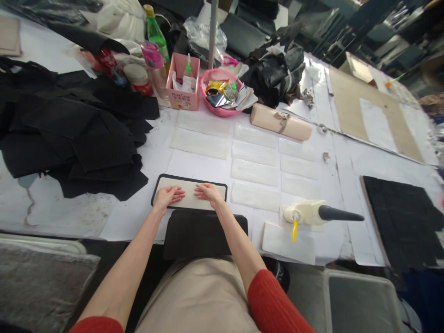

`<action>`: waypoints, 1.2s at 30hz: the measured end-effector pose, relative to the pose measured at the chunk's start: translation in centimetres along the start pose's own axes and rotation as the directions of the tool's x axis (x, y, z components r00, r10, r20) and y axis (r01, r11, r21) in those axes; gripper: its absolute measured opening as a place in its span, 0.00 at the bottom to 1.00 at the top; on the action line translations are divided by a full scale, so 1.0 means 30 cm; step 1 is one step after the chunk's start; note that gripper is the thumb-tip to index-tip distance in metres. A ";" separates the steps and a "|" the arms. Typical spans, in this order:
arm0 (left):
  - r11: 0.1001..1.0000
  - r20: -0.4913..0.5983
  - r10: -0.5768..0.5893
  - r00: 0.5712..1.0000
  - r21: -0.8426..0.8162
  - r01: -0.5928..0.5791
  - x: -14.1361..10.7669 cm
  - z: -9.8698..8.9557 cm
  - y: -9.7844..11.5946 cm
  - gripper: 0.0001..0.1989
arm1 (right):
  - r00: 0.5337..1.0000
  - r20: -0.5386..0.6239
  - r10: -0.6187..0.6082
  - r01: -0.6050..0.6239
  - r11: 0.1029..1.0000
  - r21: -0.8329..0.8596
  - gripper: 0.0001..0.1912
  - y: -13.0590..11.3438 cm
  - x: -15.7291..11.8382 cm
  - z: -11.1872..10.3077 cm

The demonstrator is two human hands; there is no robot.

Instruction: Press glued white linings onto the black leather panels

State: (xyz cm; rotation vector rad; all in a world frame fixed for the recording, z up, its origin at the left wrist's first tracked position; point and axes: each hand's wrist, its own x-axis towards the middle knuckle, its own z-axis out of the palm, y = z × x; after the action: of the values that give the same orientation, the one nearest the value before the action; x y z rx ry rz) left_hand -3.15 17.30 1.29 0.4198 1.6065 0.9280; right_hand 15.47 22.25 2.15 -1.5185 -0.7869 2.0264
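Note:
A whitish rectangular panel [189, 198] lies on a slightly larger black sheet with rounded corners, whose dark border [183, 177] shows around it. My left hand [169, 196] rests on the panel's left part, fingers stretched out toward the middle. Facing it, my right hand [207, 191] lies on the right part, its fingers also extended. Neither hand grips anything. Closer to my body, a black rounded-corner flap [204, 233] sits at the table edge, partly under my right forearm.
Black cut pieces [76, 125] are heaped at the left. Several pale translucent strips [255, 171] lie right of my hands. A cream bottle with a dark pointed tip [308, 212] lies farther right. A pink box [183, 88] and pink basket [222, 111] stand behind.

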 end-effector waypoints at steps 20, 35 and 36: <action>0.997 -0.037 -0.073 0.997 -0.036 0.071 0.022 0.006 -0.004 0.10 | 0.743 -0.564 -0.361 -0.275 0.603 -0.749 0.12 -0.488 0.373 -0.264; 0.997 -0.061 -0.056 0.997 -0.047 0.054 0.009 0.014 0.008 0.08 | 0.808 -0.431 -0.402 -0.124 0.599 -0.791 0.05 -0.527 0.322 -0.281; 0.998 -0.056 -0.052 0.997 -0.048 0.050 0.010 0.013 0.007 0.08 | 0.816 -0.389 -0.428 -0.045 0.623 -0.781 0.04 -0.529 0.290 -0.270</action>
State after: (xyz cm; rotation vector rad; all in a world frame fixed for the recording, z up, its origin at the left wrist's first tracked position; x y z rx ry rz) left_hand -2.90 17.78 1.23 0.3208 1.6365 0.9445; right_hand 21.59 40.82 5.49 -2.1795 -1.5933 0.9532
